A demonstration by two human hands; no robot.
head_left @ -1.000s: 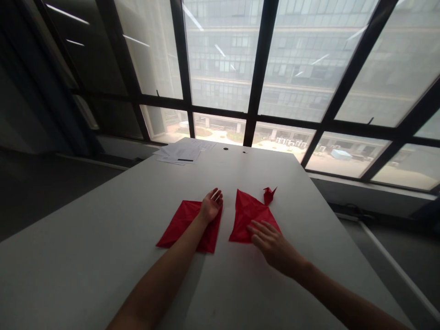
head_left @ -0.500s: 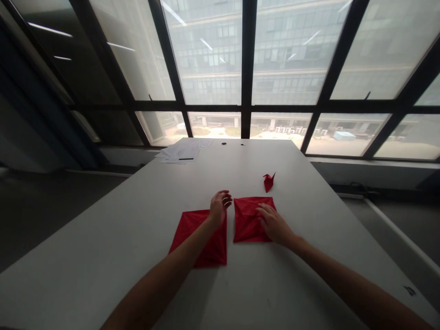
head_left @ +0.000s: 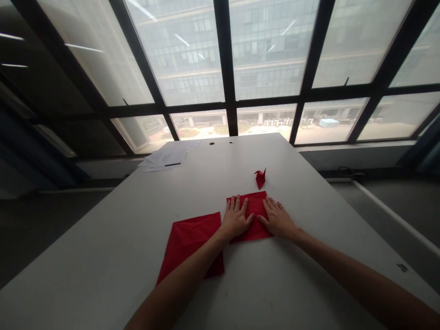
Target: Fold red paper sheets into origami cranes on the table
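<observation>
Pressing flat onto the smaller red sheet (head_left: pixel 254 200), here's the left hand (head_left: pixel 237 222) on its left part and the right hand (head_left: pixel 278 221) at its right edge, palms down, fingers loosely spread, nothing clenched in either! As for progress, the little red crane (head_left: pixel 260 179) is fully shaped, sitting just beyond that smaller sheet, while the sheet itself is a flat four-sided piece, its top edge fairly straight. Over to its left and closer in lies the larger red sheet (head_left: pixel 192 233), creased but flat, with the left forearm crossing above its near side; neither sheet has any raised form. In this dim light, the finer folds are, in fairness, hard to read. Now the edges: the white table (head_left: pixel 103 238) runs out well to the right of the smaller sheet, and there's bare surface on that side, past the crane. The loose papers (head_left: pixel 165 156) sit far off beyond it to the left, well apart, but leftward sliding has little room before the larger sheet.
</observation>
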